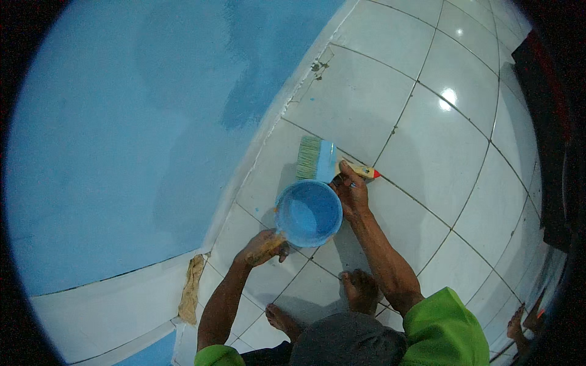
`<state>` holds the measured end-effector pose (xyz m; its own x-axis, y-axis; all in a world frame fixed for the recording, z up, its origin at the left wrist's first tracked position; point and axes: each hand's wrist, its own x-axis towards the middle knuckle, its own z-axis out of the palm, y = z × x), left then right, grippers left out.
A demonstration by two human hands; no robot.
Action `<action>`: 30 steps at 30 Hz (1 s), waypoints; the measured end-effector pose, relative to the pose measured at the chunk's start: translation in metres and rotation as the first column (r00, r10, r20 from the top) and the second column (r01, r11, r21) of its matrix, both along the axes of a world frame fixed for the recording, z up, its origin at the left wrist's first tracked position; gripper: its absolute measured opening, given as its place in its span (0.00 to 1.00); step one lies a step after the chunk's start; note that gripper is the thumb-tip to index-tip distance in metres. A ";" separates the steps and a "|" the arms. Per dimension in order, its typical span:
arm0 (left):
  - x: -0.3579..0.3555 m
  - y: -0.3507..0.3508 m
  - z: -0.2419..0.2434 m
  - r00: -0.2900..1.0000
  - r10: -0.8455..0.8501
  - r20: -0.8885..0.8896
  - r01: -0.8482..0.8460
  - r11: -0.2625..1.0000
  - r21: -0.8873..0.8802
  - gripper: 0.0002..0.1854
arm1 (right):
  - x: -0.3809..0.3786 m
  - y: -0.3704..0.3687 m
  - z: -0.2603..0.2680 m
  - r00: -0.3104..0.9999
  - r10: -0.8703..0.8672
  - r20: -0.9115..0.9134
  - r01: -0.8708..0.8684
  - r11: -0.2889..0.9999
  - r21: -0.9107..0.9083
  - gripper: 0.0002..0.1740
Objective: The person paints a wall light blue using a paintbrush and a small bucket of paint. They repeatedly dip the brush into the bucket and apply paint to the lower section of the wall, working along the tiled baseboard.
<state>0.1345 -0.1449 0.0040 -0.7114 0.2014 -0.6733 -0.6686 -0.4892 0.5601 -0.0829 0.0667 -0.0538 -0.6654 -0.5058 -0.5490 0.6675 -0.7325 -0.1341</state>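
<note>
My right hand (353,191) grips a wide flat paint brush (326,160) by its wooden handle, which ends in a red tip. The bristles look greenish and point toward the wall, while the ferrule is light blue. Just below the brush is a round blue plastic container (293,206) with blue paint inside. My left hand (263,248) is at the container's lower left rim and seems to hold it; its fingers are partly hidden. The right hand's knuckles lie close against the container's other side, and whether they touch it cannot be told.
A blue painted wall (137,137) rises at left, with a darker patch (261,68) near the top. White floor tiles (439,192) bear small blue drops. A tan strip (190,288) covers the wall corner. My bare feet (361,288) are below; another person's limb (516,322) shows at lower right.
</note>
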 end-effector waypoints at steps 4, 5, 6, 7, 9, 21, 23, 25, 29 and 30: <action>0.013 -0.024 -0.013 0.992 0.124 0.000 -0.124 0.992 0.015 0.20 | 0.004 -0.003 -0.004 1.000 -0.002 -0.006 0.003 0.998 0.067 0.17; 0.013 -0.028 -0.014 0.994 0.110 0.000 -0.110 0.994 0.010 0.20 | 0.006 -0.003 -0.005 1.000 0.001 0.012 -0.002 0.998 0.059 0.18; 0.004 -0.028 -0.010 0.996 0.093 -0.001 -0.093 0.996 0.009 0.20 | 0.006 -0.002 -0.005 1.000 0.002 0.028 -0.004 0.998 0.055 0.18; 0.005 -0.033 -0.010 0.999 0.035 -0.021 -0.037 0.991 -0.126 0.19 | 0.006 -0.003 0.004 0.999 0.032 -0.006 -0.032 0.999 0.032 0.19; -0.002 -0.041 -0.010 0.991 -0.136 -0.011 0.123 0.925 -0.359 0.19 | 0.007 -0.004 0.011 0.998 0.046 -0.037 -0.045 0.999 0.013 0.20; -0.046 -0.078 0.037 0.888 -0.459 -0.030 0.434 0.858 -0.276 0.33 | 0.006 -0.008 0.009 1.000 -0.028 0.006 0.027 0.996 0.082 0.13; -0.051 -0.061 0.064 0.814 -0.581 0.012 0.564 0.785 -0.256 0.32 | 0.006 -0.011 0.011 0.998 -0.038 0.045 0.034 0.996 0.088 0.13; -0.060 -0.037 0.081 0.719 -0.689 0.097 0.687 0.681 -0.253 0.30 | 0.006 -0.009 0.008 0.999 -0.035 0.030 0.033 0.998 0.046 0.14; -0.036 -0.009 0.066 0.816 -0.557 0.158 0.574 0.813 -0.098 0.27 | 0.008 -0.015 0.018 0.996 0.016 -0.083 -0.014 1.000 0.024 0.14; -0.034 0.010 0.080 0.885 -0.408 0.224 0.444 0.883 -0.149 0.22 | 0.007 -0.014 0.023 0.995 0.021 -0.102 -0.013 0.997 0.075 0.14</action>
<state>0.1006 -0.1346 0.0836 -0.4481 0.3123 -0.8377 -0.8860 -0.0300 0.4628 -0.0755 0.0524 -0.0306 -0.7120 -0.4780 -0.5144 0.6595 -0.7068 -0.2561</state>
